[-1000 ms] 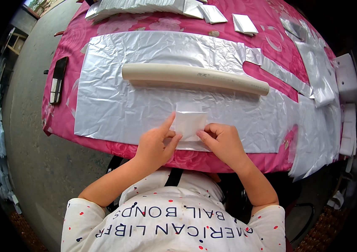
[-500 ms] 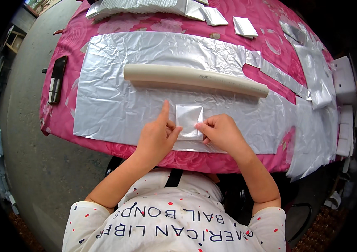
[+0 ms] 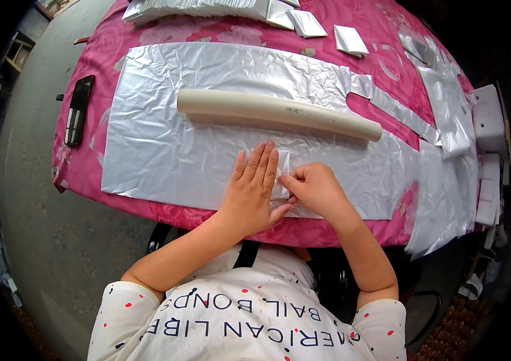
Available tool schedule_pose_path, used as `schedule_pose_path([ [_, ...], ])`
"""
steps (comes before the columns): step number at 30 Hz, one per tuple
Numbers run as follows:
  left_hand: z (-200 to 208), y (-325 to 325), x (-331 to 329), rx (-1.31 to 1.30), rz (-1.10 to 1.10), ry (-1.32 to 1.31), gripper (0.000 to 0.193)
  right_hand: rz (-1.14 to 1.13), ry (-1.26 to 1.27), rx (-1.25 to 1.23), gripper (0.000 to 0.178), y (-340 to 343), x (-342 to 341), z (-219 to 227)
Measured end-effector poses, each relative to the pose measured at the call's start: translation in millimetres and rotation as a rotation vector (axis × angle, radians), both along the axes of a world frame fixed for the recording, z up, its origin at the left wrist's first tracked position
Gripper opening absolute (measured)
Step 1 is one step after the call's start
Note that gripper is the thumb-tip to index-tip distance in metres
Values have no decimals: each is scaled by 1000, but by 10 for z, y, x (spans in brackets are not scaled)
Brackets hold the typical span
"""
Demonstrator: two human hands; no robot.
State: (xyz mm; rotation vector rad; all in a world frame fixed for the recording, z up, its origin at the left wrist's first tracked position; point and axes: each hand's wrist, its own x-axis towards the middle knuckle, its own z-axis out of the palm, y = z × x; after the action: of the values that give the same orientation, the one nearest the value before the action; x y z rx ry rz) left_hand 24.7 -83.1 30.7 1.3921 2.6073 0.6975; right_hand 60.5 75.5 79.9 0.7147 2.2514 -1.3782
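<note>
My left hand [image 3: 250, 189] lies flat, fingers stretched out, over a small folded square of clear silvery plastic film [image 3: 284, 160] and hides most of it. At the square's right edge, the thumb and forefinger of my right hand [image 3: 317, 191] are pinched together on the film. Beneath both hands spreads a large flat plastic bag [image 3: 147, 120] with handle-like strips at its right end. A long pale tube [image 3: 279, 113] rests across this bag, just beyond my fingertips.
A pink flowered cloth [image 3: 165, 212] covers the table. Folded plastic packets [image 3: 201, 9] are stacked at the far edge, with a single packet [image 3: 350, 40] to their right. A black phone [image 3: 78, 110] lies at the left; more loose plastic bags [image 3: 445, 192] hang over the right side.
My left hand has moved right from beside the folded square and now lies flat on top of it. My right hand stays pinched at its right edge.
</note>
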Motion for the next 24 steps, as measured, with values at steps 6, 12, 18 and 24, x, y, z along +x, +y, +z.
schedule_pose_path([
  [6,0,2,5,-9,-3,3,104,117,136,256,21,-38,133,52],
  [12,72,-241,-12,264,3,-34,101,361,176,591,23,148,245,168],
  [18,60,-1215,262,422,-119,-1028,36,519,892,640,54,-214,-67,-143],
  [24,10,-1397,607,564,683,-1703,25,567,727,474,68,-855,-82,-395],
])
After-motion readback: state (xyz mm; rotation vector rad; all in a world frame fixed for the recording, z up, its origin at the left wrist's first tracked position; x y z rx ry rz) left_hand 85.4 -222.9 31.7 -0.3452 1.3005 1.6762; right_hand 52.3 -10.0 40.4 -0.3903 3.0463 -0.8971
